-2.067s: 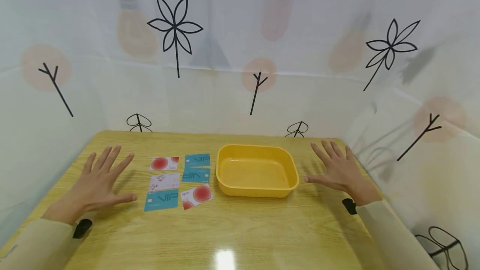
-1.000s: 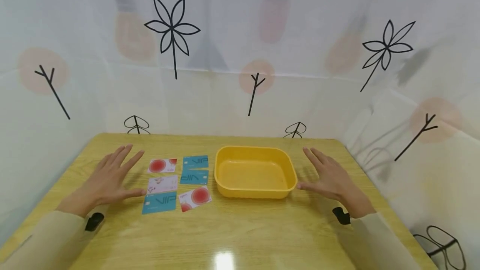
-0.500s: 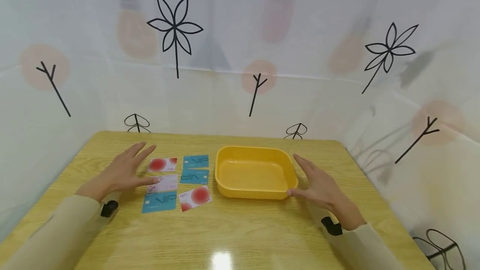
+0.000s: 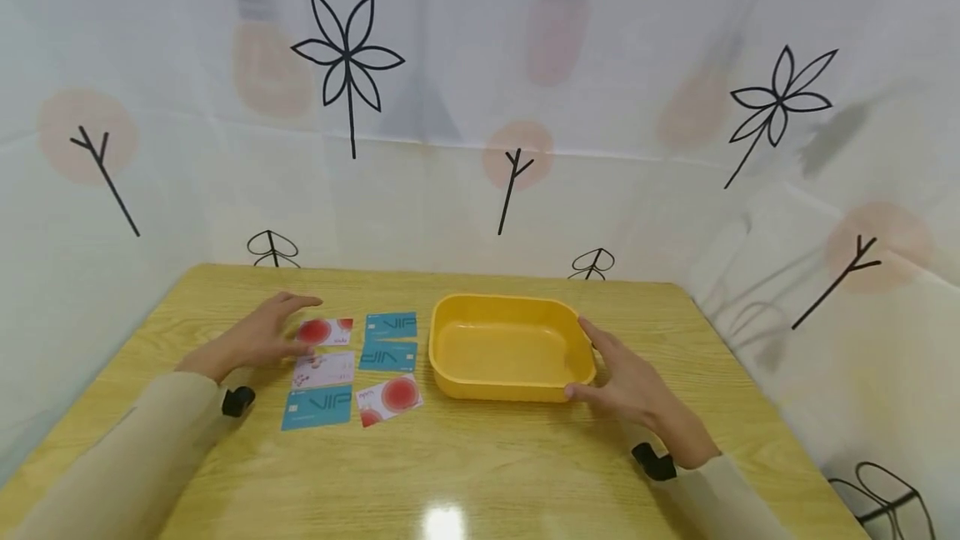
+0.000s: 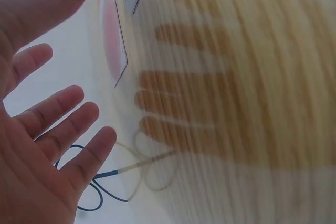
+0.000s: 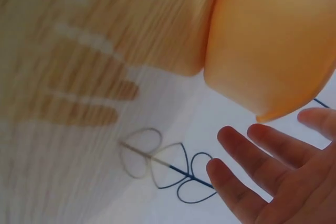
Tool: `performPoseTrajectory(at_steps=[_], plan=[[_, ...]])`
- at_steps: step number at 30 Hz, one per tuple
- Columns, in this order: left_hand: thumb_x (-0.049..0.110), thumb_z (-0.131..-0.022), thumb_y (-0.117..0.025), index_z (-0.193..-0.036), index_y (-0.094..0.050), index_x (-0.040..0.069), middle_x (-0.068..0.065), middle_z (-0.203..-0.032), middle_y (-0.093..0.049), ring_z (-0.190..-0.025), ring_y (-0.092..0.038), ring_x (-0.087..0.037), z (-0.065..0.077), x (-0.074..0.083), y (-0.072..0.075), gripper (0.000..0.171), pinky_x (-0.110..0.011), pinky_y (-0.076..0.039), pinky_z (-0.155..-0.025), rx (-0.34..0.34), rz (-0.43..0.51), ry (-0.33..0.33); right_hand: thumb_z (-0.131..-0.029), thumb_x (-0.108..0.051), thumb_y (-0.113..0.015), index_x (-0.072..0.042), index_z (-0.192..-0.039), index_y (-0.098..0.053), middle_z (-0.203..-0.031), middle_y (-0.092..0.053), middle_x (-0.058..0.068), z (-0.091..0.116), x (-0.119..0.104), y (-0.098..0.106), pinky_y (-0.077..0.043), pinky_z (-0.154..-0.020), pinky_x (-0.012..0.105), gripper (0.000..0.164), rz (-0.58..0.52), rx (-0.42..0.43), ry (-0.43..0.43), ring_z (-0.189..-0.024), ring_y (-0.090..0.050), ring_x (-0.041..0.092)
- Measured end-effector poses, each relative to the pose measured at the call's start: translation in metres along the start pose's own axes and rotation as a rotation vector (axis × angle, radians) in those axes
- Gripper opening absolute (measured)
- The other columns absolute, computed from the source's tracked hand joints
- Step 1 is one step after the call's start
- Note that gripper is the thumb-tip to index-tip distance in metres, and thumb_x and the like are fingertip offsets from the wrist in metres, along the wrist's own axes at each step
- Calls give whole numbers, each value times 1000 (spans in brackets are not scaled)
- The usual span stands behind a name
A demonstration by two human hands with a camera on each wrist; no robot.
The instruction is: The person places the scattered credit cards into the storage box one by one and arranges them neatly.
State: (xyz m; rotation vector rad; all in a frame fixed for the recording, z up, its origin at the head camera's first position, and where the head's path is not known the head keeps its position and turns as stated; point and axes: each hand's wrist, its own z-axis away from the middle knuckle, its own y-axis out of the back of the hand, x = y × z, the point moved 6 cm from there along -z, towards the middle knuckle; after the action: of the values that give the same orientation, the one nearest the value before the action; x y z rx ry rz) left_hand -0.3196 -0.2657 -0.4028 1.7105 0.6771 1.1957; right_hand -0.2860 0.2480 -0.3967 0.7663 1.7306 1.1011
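My left hand hovers at the left column of cards, fingers spread and thumb apart, nearest the red-circle card at the back. Below that lie a pale floral card and a blue VIP card. In the left wrist view a gap shows between the fingers and the table, with nothing held. My right hand is at the right end of the yellow plastic tray, thumb by the near right corner and fingers by the far side. The right wrist view shows fingertips right by the tray's rim.
A second column holds two blue VIP cards and a tilted red-circle card, just left of the tray. All lie flat on the wooden table. A white patterned curtain surrounds the table's back and sides.
Both hands have moved inward: the left rightward from the table's left side to the cards, the right leftward to the tray's right end. Cards and tray have stayed in place.
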Motion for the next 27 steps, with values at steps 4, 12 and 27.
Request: performPoseTrajectory(at_steps=[4, 12, 27], plan=[[33, -78, -79, -140, -44, 9, -24, -135, -42, -119, -43, -42, -6, -3, -3, 75, -62, -36, -95, -33, 15, 24, -73, -64, -69, -16, -154, -19, -147, -38, 16, -1, 0, -3, -35, -93, 65, 107, -15, 0, -12, -127, -43, 40], [26, -79, -78, -133, -52, 8, -20, -121, -51, -108, -48, -38, -17, -1, -8, 63, -57, -40, -92, -88, 21, 23, -74, -59, -71, -6, -152, -21, -148, -35, 19, -1, -3, -9, -37, -95, 60, 107, -54, -7, 12, -129, -41, 40], [22, -81, -76, -115, -64, 9, -10, -102, -52, -92, -47, -28, -40, 1, -17, 39, -44, -43, -81, -171, 11, 72, -77, -61, -67, -1, -151, -19, -146, -38, 21, -1, 0, -12, -40, -94, 56, 107, -58, -11, -33, -126, -46, 38]])
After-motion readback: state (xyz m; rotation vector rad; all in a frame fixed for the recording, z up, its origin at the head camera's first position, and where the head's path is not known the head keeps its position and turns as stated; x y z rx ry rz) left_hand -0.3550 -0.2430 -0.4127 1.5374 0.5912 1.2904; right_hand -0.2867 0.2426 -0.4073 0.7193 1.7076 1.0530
